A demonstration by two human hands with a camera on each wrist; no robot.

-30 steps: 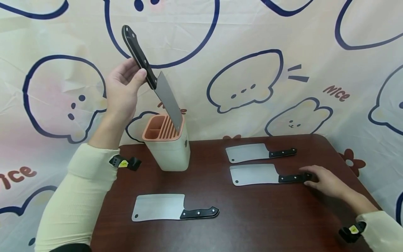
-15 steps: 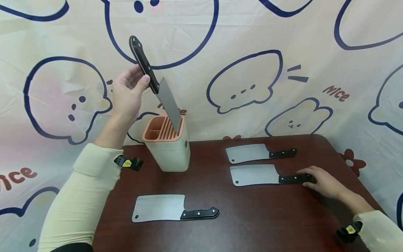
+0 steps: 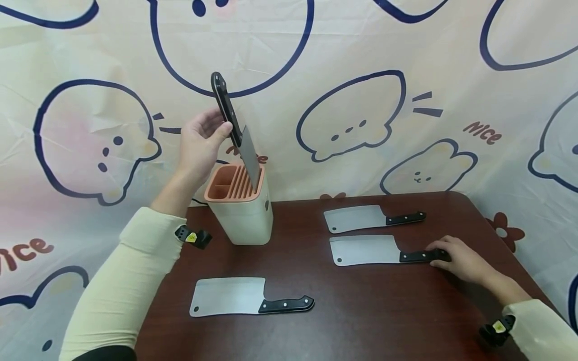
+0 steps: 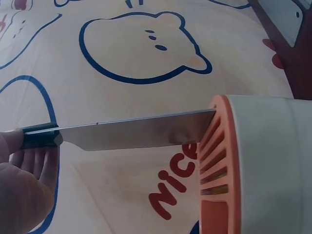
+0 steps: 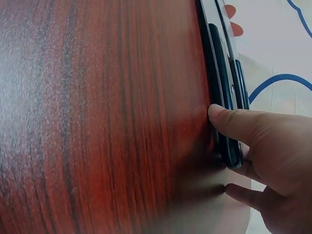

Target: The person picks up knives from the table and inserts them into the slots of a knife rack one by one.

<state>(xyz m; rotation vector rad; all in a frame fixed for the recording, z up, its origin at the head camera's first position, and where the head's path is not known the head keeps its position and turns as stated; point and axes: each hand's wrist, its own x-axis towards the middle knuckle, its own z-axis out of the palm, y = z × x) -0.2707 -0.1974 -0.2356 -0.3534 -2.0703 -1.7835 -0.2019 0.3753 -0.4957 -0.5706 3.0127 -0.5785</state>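
With its black handle pinched between thumb and fingers, a kitchen knife is held point-down by my left hand. Its blade tip is at the end slot of a cream knife block with an orange slotted top; the left wrist view shows the tip at the slot, most of the blade outside. My right hand pinches the handle end of a cleaver lying flat on the table. In the right wrist view, the thumb is on the handle's near side, with other fingers partly hidden behind it.
Another cleaver lies just behind the gripped one, and a third cleaver lies at the front left of the brown table. A cartoon-printed cloth hangs behind the table.
My left hand has moved down and to the right, bringing the knife more upright over the block and lowering its handle. The right hand has barely shifted along the cleaver's handle.
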